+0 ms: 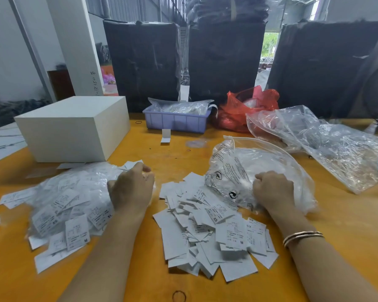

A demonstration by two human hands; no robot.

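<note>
While your right hand (273, 190) has its fingers curled tight into the film of the clear zip bag (234, 168), bunching it down on the orange table (162, 153), the loose pile of size labels (207, 234) lies in front of that bag, its upper edge touching it, between your two forearms. Your left hand (132, 188) sits curled at the right edge of the left heap of labels (70, 205), part of which lies under clear film. Whether those fingers pinch film, a label or nothing, the view does not show.

The main risk, as I judge it, is mixing. Only a strip of bare table parts the two lots, and XS and M tags show in both, so a sweep of either forearm could push labels across. If you lift or shake the zip bag by the bunched film, anything left inside may drop unevenly and scatter off the pile toward the table's near edge. The film looks slippery and may slide from your grasp. The labels look light, so a quick move could flip them face down and hide the size print. The crumpled clear bags (336, 144) to your right lie close enough to swallow strays.
</note>
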